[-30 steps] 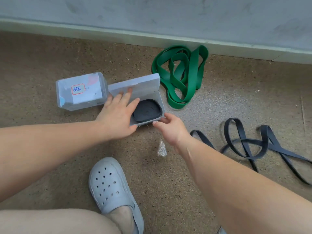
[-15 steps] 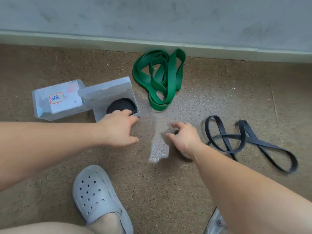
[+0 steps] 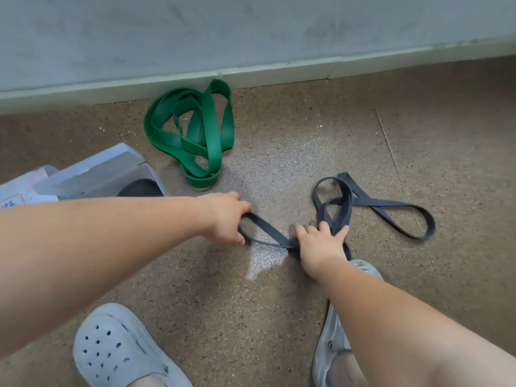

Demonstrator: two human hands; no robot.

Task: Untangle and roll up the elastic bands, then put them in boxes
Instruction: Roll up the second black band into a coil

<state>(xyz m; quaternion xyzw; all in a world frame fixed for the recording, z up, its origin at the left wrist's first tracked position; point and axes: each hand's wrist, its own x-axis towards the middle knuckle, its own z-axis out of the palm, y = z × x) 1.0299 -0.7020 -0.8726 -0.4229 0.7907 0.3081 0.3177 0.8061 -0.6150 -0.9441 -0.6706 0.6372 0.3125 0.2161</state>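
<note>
Head view: the left hand (image 3: 227, 219) is clenched round one end loop of the dark grey band (image 3: 269, 229), which lies twisted on the floor (image 3: 307, 121). The right hand (image 3: 321, 244) rests on its crossed strands, fingers spread, apparently pressing rather than gripping. The green band (image 3: 213, 129) lies tangled by the wall (image 3: 251, 29); an open box (image 3: 92, 169) sits at left.

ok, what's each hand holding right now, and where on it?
Left hand grips the grey band at its left end loop. Right hand lies on it where strands cross; grip unclear.
</note>
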